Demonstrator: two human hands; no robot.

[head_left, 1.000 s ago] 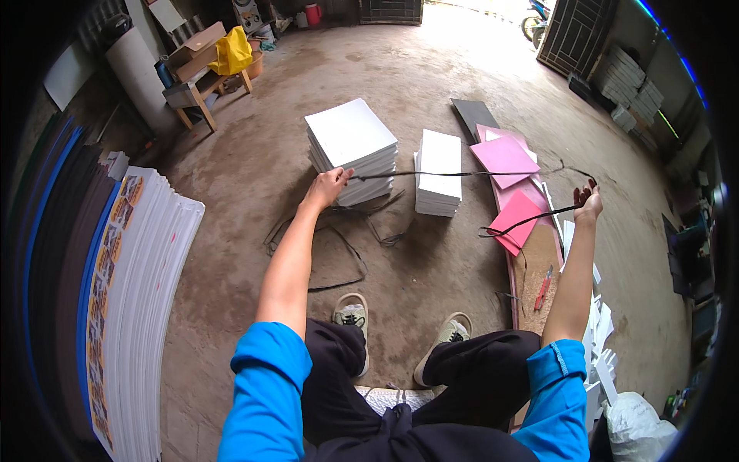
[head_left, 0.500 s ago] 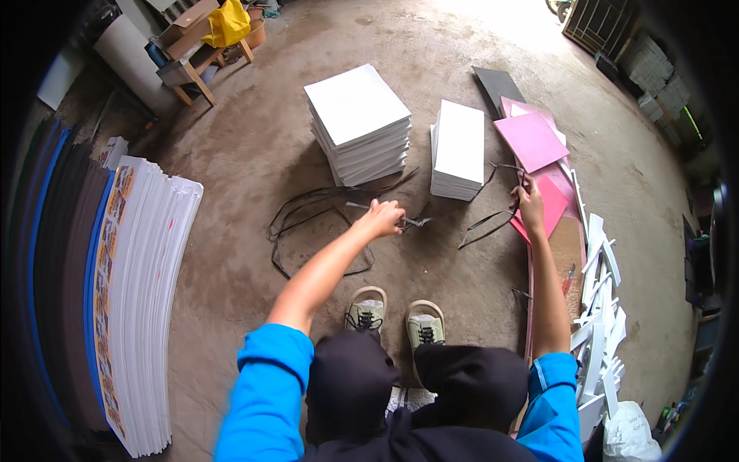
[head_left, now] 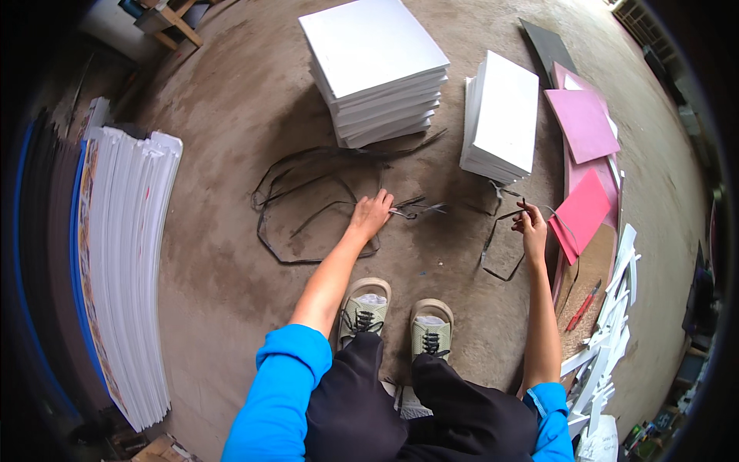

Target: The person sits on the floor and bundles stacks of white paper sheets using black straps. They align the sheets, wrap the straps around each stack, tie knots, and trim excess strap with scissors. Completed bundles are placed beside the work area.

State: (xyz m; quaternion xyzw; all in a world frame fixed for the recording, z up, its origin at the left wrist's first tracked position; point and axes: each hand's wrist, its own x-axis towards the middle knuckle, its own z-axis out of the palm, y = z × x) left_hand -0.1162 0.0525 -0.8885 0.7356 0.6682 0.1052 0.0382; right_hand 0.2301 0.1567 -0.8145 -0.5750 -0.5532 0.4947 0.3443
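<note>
My left hand (head_left: 372,212) is low over the floor in front of the tall stack of white sheets (head_left: 377,46). Its fingers are closed on short dark and pale strips of strap (head_left: 416,208). Beside and behind it, a long black strap (head_left: 269,250) lies in loose loops on the concrete. My right hand (head_left: 530,223) pinches a thin black strap (head_left: 504,276) that hangs in a bent loop. This hand is just in front of the narrower stack of white sheets (head_left: 504,108), left of a red-pink sheet (head_left: 581,212).
Pink sheets (head_left: 583,127) and a dark sheet (head_left: 548,48) lie on the right. A red cutter knife (head_left: 583,306) rests on a brown board (head_left: 591,269), by a heap of white offcuts (head_left: 608,331). Upright white sheets (head_left: 135,269) stand at the left. My shoes (head_left: 431,331) are below.
My view has tilted down and closer. The left hand has lowered toward the floor strap. The right hand still holds its strap, whose loop now hangs differently.
</note>
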